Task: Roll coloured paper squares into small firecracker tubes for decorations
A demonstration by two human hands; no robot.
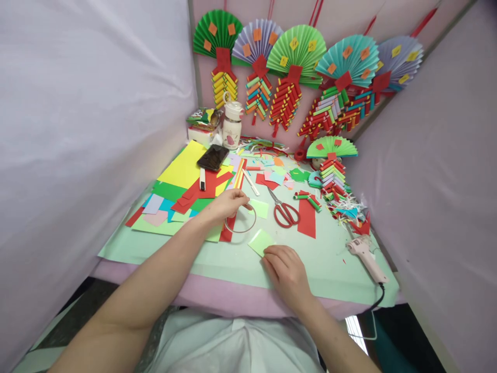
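My left hand (232, 202) pinches the top of a thin, pale ring (238, 232) that looks like a nearly used-up roll of tape. Close by lies a light green paper square (261, 209). Fingers of my right hand (288, 267) are closed on the right corner of another light green paper square (259, 241), which rests on the table with a shiny strip along its upper edge. A red paper strip (226, 234) shows beside the ring. Red-handled scissors (285, 213) lie beyond my right hand, next to a red paper rectangle (307, 220).
Coloured sheets (157, 225) are spread at the left, under a phone (213, 157) and a cutter (202, 179). A glue gun (367, 257) with a cable lies at the right. Paper fans (297, 49) with paper rolls hang behind, and a white jug (232, 127) stands at the back.
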